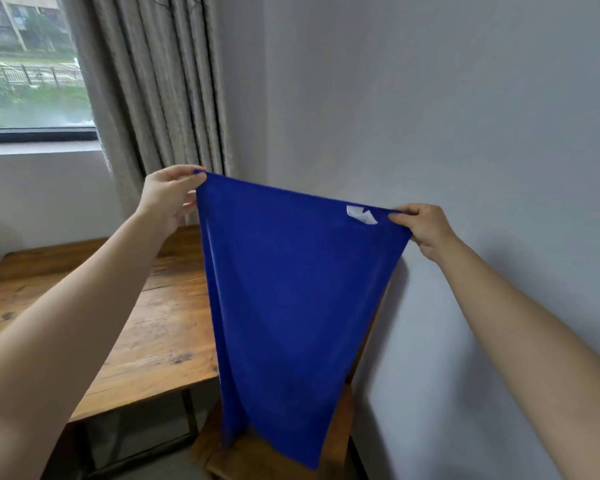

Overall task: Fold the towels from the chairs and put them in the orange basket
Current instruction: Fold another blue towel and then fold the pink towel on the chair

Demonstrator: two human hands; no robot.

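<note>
I've got the towel [291, 306] hanging in the air over the chair [274, 452], left hand [168, 195] and right hand [426, 228] each with fingers [187, 178] clamped on a top corner. To fold well, I'd bring the corners together evenly, top edge taut. The tabletop [146, 323] lies left and the wall [465, 98] close right. I see no basket.

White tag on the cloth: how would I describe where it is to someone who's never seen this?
Against the grey wall, the left hand and right hand hold a blue towel spread by its top corners. Follow the top edge toward the right hand: the tag sits just short of its fingers, the only white patch on plain blue cloth.
</note>
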